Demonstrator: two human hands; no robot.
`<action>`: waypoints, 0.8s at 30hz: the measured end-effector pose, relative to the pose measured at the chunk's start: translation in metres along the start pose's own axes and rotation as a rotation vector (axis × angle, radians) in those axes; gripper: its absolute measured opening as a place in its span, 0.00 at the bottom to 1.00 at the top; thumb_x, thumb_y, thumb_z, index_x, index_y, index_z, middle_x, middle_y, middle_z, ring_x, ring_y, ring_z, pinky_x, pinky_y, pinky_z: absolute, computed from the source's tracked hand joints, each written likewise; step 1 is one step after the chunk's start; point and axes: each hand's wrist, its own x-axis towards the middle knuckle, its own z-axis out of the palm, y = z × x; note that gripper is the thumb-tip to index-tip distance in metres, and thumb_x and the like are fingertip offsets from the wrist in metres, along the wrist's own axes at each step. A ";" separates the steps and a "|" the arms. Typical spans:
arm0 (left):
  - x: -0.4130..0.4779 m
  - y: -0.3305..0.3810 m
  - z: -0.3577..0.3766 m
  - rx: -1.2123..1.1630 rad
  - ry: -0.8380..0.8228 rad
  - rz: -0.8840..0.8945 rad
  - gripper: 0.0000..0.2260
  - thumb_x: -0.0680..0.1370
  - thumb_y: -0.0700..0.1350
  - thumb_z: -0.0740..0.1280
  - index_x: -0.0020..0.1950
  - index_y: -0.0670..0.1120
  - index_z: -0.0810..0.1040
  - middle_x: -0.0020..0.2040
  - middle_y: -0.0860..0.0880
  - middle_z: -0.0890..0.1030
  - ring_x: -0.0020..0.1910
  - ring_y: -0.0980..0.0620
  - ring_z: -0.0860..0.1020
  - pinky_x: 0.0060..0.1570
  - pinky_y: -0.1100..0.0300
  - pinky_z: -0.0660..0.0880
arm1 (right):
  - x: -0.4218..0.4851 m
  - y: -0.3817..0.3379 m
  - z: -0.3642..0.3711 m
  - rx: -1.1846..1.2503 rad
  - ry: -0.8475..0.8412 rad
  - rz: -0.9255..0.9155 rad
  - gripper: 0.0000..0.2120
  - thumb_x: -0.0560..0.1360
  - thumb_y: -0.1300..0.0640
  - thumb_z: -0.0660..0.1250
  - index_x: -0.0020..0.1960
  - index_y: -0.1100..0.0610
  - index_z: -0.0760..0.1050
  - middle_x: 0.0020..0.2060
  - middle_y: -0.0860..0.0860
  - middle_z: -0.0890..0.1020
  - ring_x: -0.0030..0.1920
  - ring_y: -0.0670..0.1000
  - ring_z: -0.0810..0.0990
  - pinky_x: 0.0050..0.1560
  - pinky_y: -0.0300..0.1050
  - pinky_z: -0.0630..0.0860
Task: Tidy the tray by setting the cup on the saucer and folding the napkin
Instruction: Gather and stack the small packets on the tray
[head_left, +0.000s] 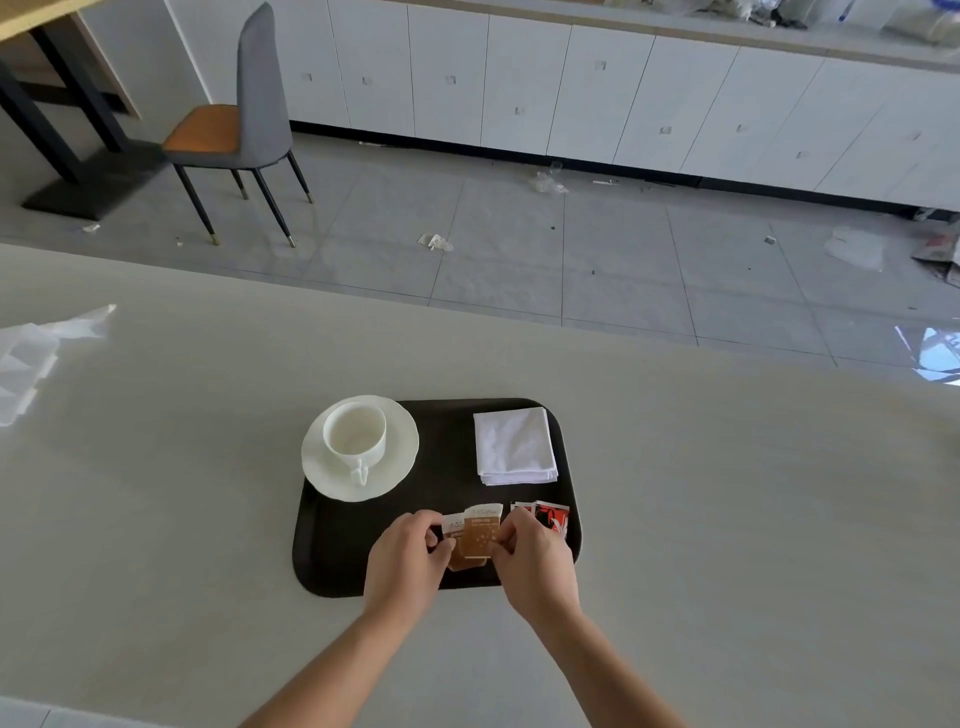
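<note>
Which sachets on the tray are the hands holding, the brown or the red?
The brown-and-white paper sachets: the left hand and right hand pinch them from either side. The red-and-white sachets lie beside them on the black tray.

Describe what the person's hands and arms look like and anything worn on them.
The left hand and right hand are bare: no gloves, rings, watch or bracelets visible. Both forearms are uncovered down to the picture's edge, with no sleeves in view.

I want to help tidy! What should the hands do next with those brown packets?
Probably lay the brown packets flat beside the red packets: the left hand and right hand pinch them, the cup sits on the saucer, the napkin is folded.
</note>
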 end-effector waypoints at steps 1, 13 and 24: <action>0.001 -0.001 0.000 0.005 0.003 -0.014 0.10 0.72 0.47 0.73 0.53 0.53 0.81 0.38 0.57 0.76 0.36 0.58 0.75 0.34 0.69 0.67 | 0.000 -0.001 0.001 0.003 -0.001 -0.012 0.06 0.74 0.60 0.68 0.43 0.52 0.72 0.34 0.48 0.81 0.34 0.49 0.77 0.31 0.43 0.71; 0.003 0.005 0.000 -0.050 0.004 -0.098 0.11 0.73 0.48 0.72 0.56 0.50 0.82 0.40 0.55 0.80 0.41 0.56 0.78 0.42 0.63 0.74 | 0.001 -0.001 0.008 -0.101 -0.025 -0.093 0.06 0.76 0.53 0.66 0.48 0.54 0.77 0.41 0.49 0.82 0.40 0.52 0.79 0.36 0.45 0.73; 0.014 0.021 0.002 -0.063 0.013 -0.266 0.10 0.73 0.43 0.71 0.54 0.47 0.83 0.45 0.51 0.85 0.48 0.50 0.81 0.47 0.58 0.76 | 0.013 -0.017 0.017 -0.026 -0.040 0.051 0.07 0.76 0.57 0.66 0.51 0.55 0.81 0.42 0.50 0.84 0.42 0.51 0.80 0.37 0.41 0.74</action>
